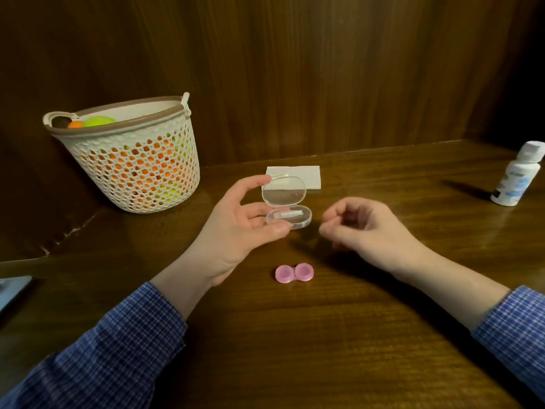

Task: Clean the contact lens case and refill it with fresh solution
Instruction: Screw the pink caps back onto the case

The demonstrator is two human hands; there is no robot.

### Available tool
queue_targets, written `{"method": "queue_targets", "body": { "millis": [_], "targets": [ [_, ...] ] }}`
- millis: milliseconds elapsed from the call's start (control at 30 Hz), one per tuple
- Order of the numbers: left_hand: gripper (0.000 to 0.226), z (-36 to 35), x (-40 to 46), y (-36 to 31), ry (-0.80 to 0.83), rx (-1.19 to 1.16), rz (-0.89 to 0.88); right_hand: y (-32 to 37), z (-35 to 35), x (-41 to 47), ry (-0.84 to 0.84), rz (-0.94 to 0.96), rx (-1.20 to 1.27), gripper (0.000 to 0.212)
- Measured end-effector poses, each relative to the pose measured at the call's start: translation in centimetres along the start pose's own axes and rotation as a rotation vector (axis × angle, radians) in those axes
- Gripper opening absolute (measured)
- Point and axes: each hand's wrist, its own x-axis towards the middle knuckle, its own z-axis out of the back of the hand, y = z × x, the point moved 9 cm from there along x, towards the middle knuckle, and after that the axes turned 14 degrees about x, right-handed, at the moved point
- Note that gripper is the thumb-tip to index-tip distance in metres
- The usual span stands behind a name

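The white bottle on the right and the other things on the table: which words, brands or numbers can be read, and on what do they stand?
No text can be read in this view.
White bottle: its label has blue and dark patches, but the print is too blurred to read.
Pink lens case: no marking shows.
Clear box held in the left hand: no print shows.
Paper napkin and basket: no text.

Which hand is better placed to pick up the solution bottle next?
Right. The right hand holds nothing and is on the solution bottle's side; the left hand grips the open clear plastic box.
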Motion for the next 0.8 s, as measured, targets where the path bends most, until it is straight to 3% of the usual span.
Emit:
{"method": "queue_targets", "body": {
  "millis": [167,367,533,667,800],
  "targets": [
    [0.083,1.4,0.1,2.0,-0.056,0.053,0.053,-0.4,-3.3,-1.5,0.289,0.055,-0.403,0.033],
    [0.083,0.8,0.5,3.3,-0.013,0.086,0.082,-0.1,-5.1,-2.0,0.432,0.192,-0.435,0.015],
    [0.085,0.3,0.6,3.4,0.008,0.118,0.086,1.4,-4.0,-1.9,0.399,0.222,-0.297,0.013],
    [0.086,-0.2,0.4,2.9,0.023,0.132,0.059,3.0,-1.3,-1.1,0.184,0.29,-0.124,0.014],
    [0.085,-1.3,0.0,2.6,0.05,0.157,0.042,2.1,-1.2,-0.8,0.138,0.255,-0.221,0.016]
  ]
}}
